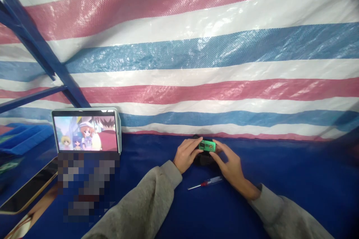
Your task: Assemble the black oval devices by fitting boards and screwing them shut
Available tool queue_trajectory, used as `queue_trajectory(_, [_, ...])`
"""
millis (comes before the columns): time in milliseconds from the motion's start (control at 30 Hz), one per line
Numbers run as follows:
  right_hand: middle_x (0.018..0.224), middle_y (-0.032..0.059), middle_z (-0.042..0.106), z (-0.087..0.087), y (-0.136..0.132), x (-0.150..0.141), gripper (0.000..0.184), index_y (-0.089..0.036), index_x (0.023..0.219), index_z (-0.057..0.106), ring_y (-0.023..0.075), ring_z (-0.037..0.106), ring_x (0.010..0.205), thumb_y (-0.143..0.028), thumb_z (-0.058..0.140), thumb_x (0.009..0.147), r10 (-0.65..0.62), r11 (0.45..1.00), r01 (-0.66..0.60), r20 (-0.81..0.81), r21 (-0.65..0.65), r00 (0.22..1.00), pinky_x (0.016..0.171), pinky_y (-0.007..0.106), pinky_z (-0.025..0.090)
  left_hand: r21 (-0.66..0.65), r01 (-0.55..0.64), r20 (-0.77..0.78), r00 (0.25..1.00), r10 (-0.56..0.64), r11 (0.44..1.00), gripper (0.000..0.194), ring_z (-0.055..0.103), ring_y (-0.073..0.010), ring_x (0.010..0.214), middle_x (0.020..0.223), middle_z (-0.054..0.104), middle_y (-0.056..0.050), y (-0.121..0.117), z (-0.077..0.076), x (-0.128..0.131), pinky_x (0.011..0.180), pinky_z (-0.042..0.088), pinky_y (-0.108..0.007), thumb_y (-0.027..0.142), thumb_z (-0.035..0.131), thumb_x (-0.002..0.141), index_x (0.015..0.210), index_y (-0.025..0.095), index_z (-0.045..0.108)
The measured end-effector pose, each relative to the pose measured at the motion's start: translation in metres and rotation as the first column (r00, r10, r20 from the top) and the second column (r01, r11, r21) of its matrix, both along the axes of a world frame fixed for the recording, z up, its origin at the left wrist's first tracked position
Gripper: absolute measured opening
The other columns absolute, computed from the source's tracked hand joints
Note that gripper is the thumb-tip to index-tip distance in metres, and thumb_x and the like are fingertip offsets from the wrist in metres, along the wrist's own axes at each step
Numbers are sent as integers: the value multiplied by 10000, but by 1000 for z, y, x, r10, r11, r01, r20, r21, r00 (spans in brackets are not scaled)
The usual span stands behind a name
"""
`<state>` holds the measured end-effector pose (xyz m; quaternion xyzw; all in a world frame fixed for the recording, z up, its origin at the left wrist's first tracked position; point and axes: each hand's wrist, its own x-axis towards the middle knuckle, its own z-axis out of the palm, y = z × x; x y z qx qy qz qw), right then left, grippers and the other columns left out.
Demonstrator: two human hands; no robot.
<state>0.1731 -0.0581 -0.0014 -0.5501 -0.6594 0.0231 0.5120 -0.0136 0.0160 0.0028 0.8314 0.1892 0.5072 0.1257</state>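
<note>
A small green circuit board (207, 145) with dark and yellowish parts is held up between my two hands. The fingers of my left hand (186, 155) pinch its left end. My right hand (230, 162) grips the opposite end between thumb and fingers. Behind and below the board is a black object (204, 160), partly covered by my hands, so its kind is unclear. On the blue tabletop just nearer to me lies a screwdriver (206, 183) with a clear and red handle, its metal tip pointing left.
To the left stands a tablet (86, 132) playing a cartoon. A phone (30, 186) lies in front of it, and a blue tray (26, 138) sits at the far left. Striped plastic sheeting (210, 89) hangs behind the table, with a blue metal frame (42, 41) at the left.
</note>
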Motion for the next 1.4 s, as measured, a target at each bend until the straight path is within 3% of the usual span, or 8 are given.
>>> queue_trajectory(333, [975, 64, 693, 1, -1, 0, 359, -181, 1191, 583, 181, 659, 796, -332, 593, 865, -3, 1000, 3, -11, -3, 1000, 791, 318, 522, 5, 19, 27, 999, -19, 1000, 424, 617, -199, 997, 1139, 652, -76, 0, 0, 0, 884, 522, -358, 214, 579, 925, 1341, 241, 504])
queue_trajectory(567, [924, 49, 703, 7, -4, -1, 273, -191, 1086, 610, 182, 662, 793, -357, 563, 875, 12, 1000, -12, -40, -7, 999, 764, 302, 521, 41, 19, -27, 999, -18, 999, 340, 617, -194, 917, 1035, 661, -83, -2, 3, 0, 828, 533, -356, 240, 533, 951, 1289, 219, 556])
queue_trajectory(733, [785, 32, 684, 6, -2, 0, 232, -208, 890, 651, 172, 637, 723, -370, 488, 918, 15, 999, -16, -18, -33, 1000, 698, 289, 500, 43, -12, -76, 997, 15, 999, 446, 599, -199, 892, 999, 649, -77, -3, 0, -1, 818, 530, -361, 326, 581, 923, 1347, 221, 497])
queue_trajectory(900, [574, -16, 545, 8, -3, -2, 375, -219, 604, 512, 123, 530, 544, -347, 429, 946, 49, 998, -48, 15, -43, 999, 576, 256, 426, 16, -16, -116, 993, 17, 1000, 485, 607, -194, 955, 1070, 619, -87, -2, -2, -2, 865, 531, -346, 374, 544, 938, 1386, 219, 444])
queue_trajectory(1133, [560, -27, 515, 12, -6, -3, 373, -211, 612, 512, 111, 504, 517, -338, 422, 952, 105, 992, -106, -10, -70, 994, 559, 248, 400, 107, -37, -131, 990, 51, 994, 304, 597, -199, 992, 1198, 593, -109, -7, 5, -2, 853, 499, -357, 324, 544, 943, 1217, 196, 575])
queue_trajectory(1300, [598, -20, 541, 11, -5, 2, 316, -194, 872, 626, 131, 536, 554, -353, 370, 968, 0, 997, -9, -124, -76, 992, 592, 260, 432, 118, -102, -221, 967, 126, 988, 252, 604, -214, 863, 1010, 661, -108, -10, 9, -7, 742, 451, -361, 335, 556, 915, 1066, 150, 636])
queue_trajectory(1400, [600, -20, 543, 10, -4, 4, 324, -193, 895, 634, 130, 538, 559, -354, 362, 971, -23, 996, 8, -160, -91, 987, 597, 261, 434, 116, -88, -309, 943, 120, 989, 240, 600, -225, 845, 951, 661, -112, -11, 8, -8, 717, 422, -363, 331, 555, 895, 1011, 141, 645])
